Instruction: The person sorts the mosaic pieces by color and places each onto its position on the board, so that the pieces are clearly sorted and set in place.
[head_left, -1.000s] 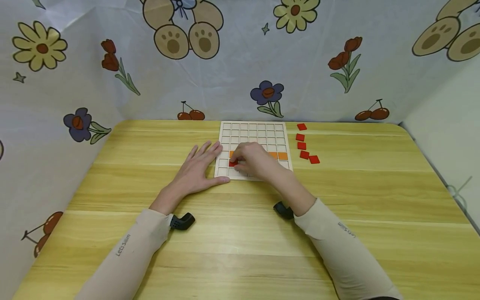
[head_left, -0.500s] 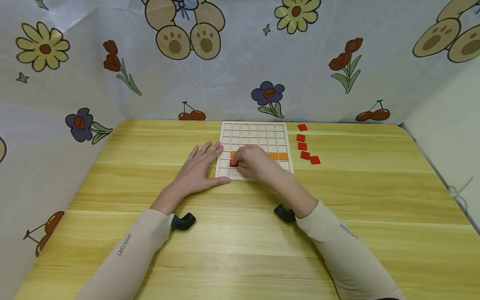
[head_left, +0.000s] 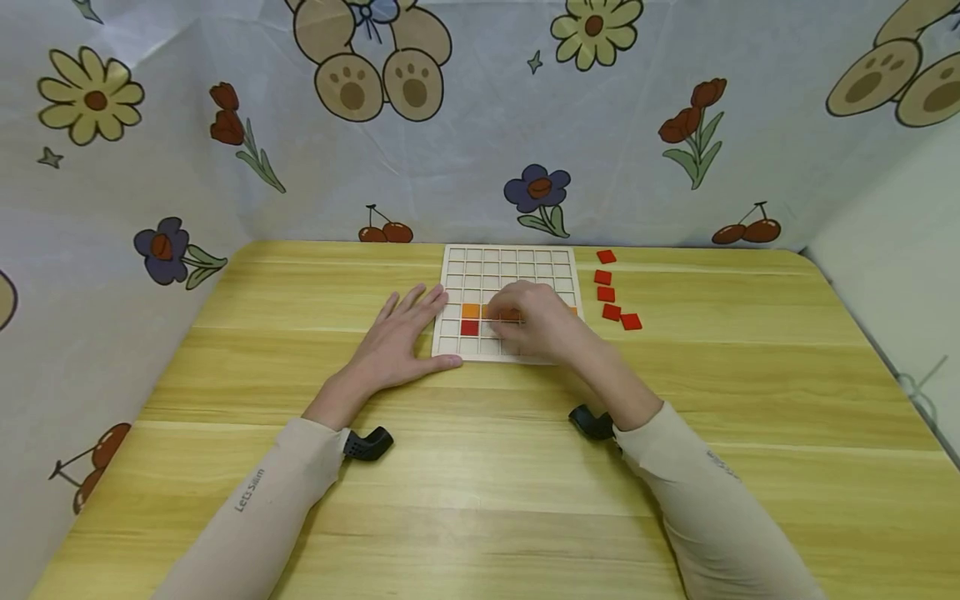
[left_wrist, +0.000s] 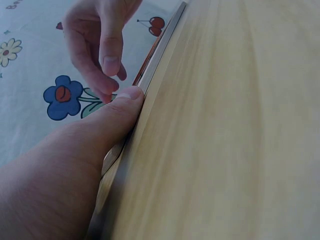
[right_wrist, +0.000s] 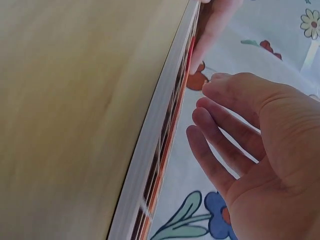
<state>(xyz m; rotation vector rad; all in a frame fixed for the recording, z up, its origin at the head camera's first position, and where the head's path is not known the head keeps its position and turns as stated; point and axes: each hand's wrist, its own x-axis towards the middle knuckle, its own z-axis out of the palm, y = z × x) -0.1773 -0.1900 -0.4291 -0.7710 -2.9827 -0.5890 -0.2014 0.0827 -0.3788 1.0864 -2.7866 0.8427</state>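
A pale wooden grid board [head_left: 510, 257] lies at the back middle of the table. Its left edge is under the spread fingers of my left hand [head_left: 393, 340], whose thumb touches the board's front corner, as the left wrist view also shows. In the lower left of the grid a red square tile [head_left: 469, 328] fills one cell, just below an orange tile [head_left: 470, 311]. Over the board hovers my right hand [head_left: 540, 321], covering much of an orange row. The right wrist view shows that hand [right_wrist: 270, 135] with loosely bent fingers and nothing between them.
Several loose red tiles, one of them the nearest tile [head_left: 632, 322], lie on the table [head_left: 480, 483] right of the board. A patterned cloth [head_left: 465, 125] hangs behind the table's back edge. A black wrist-worn device [head_left: 367, 444] sits at the left cuff.
My right hand has let go of the red tile, which now shows uncovered in its cell, and has moved to the right across the board. My left hand has stayed in place.
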